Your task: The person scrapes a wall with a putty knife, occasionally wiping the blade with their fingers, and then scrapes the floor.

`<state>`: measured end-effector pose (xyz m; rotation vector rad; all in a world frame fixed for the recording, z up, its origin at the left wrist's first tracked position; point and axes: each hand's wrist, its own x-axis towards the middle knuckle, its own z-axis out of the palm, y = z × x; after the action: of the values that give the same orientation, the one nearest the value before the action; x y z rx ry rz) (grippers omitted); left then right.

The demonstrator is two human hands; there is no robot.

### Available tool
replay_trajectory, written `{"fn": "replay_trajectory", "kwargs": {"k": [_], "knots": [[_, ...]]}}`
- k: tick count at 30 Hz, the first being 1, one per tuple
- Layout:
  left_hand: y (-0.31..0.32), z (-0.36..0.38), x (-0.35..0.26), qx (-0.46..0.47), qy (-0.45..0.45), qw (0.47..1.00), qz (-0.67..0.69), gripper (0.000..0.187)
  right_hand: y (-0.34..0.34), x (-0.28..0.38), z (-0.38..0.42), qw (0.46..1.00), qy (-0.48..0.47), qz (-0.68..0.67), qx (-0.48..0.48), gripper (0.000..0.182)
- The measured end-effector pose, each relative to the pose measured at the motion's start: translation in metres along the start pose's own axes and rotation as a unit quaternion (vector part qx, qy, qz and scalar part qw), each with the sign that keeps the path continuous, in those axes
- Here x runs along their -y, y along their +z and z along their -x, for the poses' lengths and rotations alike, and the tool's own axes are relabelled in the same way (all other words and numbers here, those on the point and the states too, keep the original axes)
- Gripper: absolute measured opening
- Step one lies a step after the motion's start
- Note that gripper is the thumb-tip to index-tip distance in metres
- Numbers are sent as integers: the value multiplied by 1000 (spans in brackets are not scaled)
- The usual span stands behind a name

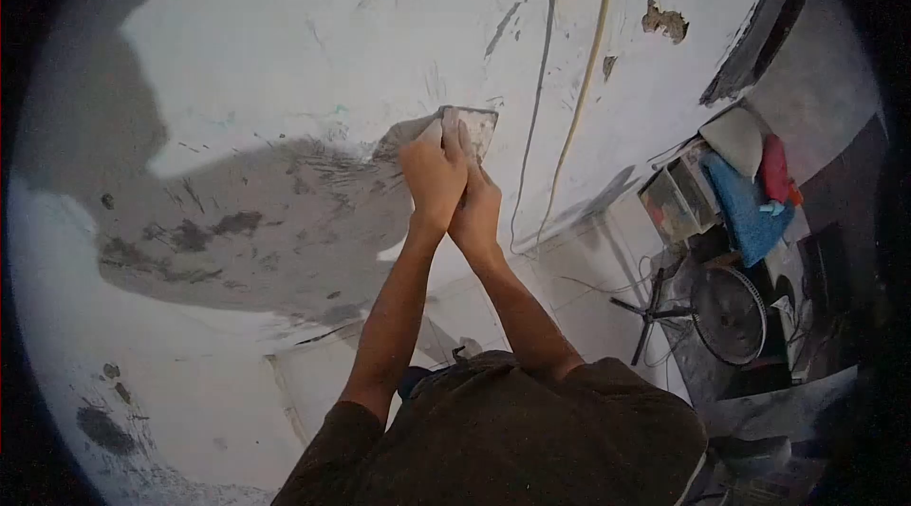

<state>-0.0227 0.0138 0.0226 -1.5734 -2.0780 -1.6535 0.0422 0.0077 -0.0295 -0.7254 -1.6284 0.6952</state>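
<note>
Both my hands are together on a plastering trowel (484, 129), whose flat, pale-smeared blade is against the white wall (285, 41). My left hand (430, 180) is closed, its fingers pressed along the back of the tool. Just right of it and slightly lower, my right hand (477, 214) is wrapped around what seems to be the handle, which the hands mostly hide. A large grey patch of plaster (256, 212) spreads over the wall to the left, its right end reaching the trowel's edge.
A grey cable (543, 69) and a yellow cable (590, 60) hang down the wall right of my hands. Further right stand a fan (729, 314), boxes (678, 195) and a blue cloth (750, 207). Chipped spots (666, 22) mark the upper wall.
</note>
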Motion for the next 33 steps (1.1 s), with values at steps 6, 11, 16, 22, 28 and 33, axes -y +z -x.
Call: {"fn": "replay_trajectory", "kwargs": {"k": [6,11,16,22,28,33], "knots": [[1,-9,1,-16,29,999,-23,38,-1,6,-6,999,28,-29,2,66],[5,-6,6,-42,15,999,29,38,-1,7,-9,1000,25,0,9,68],[1,-7,1,-25,8,1000,-7,38,0,6,-4,1000,17,0,4,72],[3,-11,0,-21,31,999,-32,41,-1,9,-11,1000,8,-8,2,70],[-6,-9,-4,-39,7,999,-8,43,-4,15,-11,1000,2,4,10,70],[-7,-12,-6,-40,6,999,-20,42,-5,17,-12,1000,9,-8,27,70]]}}
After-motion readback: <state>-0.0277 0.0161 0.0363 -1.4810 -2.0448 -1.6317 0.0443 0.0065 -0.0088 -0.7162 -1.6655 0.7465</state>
